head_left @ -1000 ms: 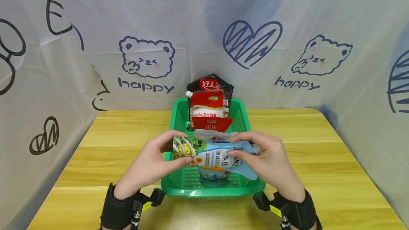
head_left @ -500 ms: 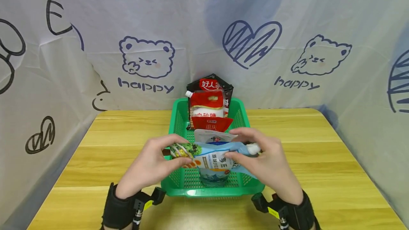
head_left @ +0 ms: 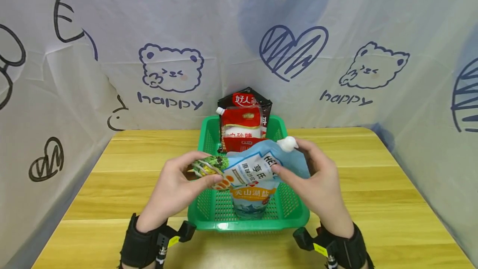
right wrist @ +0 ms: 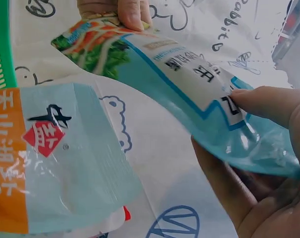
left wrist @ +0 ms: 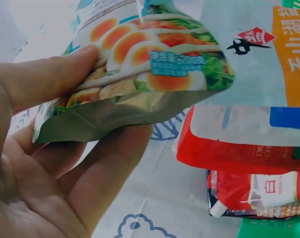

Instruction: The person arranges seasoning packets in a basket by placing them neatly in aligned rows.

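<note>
A light blue salad dressing pouch (head_left: 244, 171) with a white cap (head_left: 288, 144) is held tilted over the green basket (head_left: 248, 225), capped end up and to the right. My left hand (head_left: 181, 188) pinches its bottom end, where egg slices and greens are printed; in the left wrist view the folded base (left wrist: 120, 116) rests between thumb and fingers. At the capped end, my right hand (head_left: 320, 184) grips the pouch, thumb (right wrist: 261, 101) on the front and fingers behind. Below it a salt pouch (head_left: 250, 200) stands in the basket, its upper part partly hidden.
Behind the salt stand a red packet (head_left: 239, 144), a white sugar pouch (head_left: 242, 119) with red top and white cap, and a black bag (head_left: 224, 102). The basket sits on a wooden table (head_left: 142, 157). A white cloth (head_left: 231, 20) with drawings hangs behind.
The dressing pouch has gone from lying nearly level to slanting, its capped end lifted by my right hand. The left hand has shifted slightly left. More of the salt pouch's front shows now.
</note>
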Action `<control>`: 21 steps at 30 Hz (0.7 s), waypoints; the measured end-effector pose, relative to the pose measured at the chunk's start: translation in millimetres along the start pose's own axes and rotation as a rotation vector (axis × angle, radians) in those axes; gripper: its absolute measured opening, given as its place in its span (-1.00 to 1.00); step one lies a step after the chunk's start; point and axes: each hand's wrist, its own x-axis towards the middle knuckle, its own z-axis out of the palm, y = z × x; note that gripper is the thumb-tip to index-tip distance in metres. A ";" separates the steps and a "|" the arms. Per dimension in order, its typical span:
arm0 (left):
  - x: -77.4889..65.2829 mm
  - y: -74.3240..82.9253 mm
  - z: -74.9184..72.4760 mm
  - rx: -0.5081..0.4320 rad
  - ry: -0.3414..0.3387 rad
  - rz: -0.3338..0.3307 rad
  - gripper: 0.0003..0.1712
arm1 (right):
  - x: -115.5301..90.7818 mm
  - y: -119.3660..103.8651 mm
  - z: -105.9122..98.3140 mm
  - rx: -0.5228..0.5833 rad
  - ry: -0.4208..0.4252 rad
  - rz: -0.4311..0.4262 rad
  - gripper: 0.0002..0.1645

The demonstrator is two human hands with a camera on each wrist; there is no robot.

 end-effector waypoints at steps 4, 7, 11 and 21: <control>0.1 2.2 0.7 -0.048 0.016 -0.011 -0.62 | -1.4 -1.7 1.9 -0.016 0.018 0.052 -0.36; 0.5 3.7 1.2 -0.060 0.011 -0.038 -0.62 | -1.9 -0.9 5.6 0.018 0.026 0.028 -0.42; 0.9 3.3 0.4 -0.064 -0.028 -0.087 -0.62 | -1.9 2.0 9.2 0.051 0.040 -0.043 -0.44; 2.8 0.6 2.8 0.131 -0.144 -0.057 -0.58 | -1.1 8.4 11.6 0.046 0.069 -0.154 -0.53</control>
